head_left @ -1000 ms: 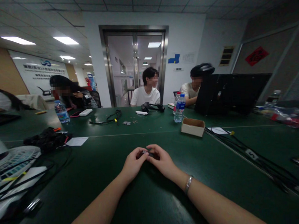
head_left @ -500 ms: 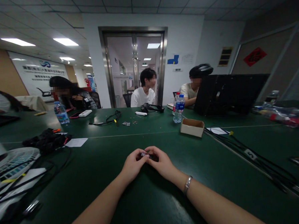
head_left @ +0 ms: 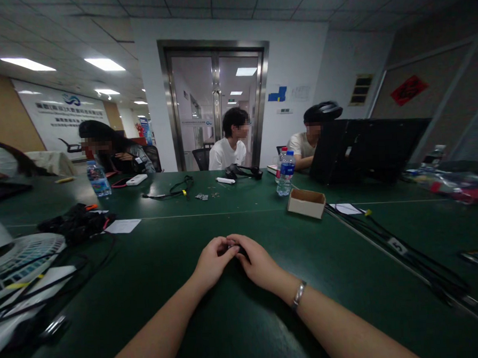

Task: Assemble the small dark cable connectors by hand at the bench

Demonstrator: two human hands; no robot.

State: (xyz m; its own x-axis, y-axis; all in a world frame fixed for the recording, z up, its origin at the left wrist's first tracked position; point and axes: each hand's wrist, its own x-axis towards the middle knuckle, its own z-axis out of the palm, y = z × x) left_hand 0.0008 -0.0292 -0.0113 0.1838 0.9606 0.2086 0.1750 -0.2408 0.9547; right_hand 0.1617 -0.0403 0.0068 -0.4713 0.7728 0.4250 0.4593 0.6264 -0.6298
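My left hand (head_left: 212, 260) and my right hand (head_left: 258, 261) meet fingertip to fingertip low over the dark green table (head_left: 180, 289), in the middle of the view. Both are closed in a pinch around a small dark part (head_left: 232, 249) that the fingers mostly hide; I cannot make out what it is. A metal bracelet (head_left: 298, 295) circles my right wrist. Both forearms stretch across the tabletop toward the hands.
A small open cardboard box (head_left: 306, 202) and a water bottle (head_left: 285, 173) stand beyond my hands. Black cables (head_left: 403, 250) run along the right. A dark bundle (head_left: 75, 222), paper and a white fan (head_left: 22, 254) lie at left. Three people sit across the table, a fourth at far left; a black screen (head_left: 365, 148).
My fingers have drawn tighter over the small part, which showed a pale tip before and is now nearly covered. The hands stay in the same spot.
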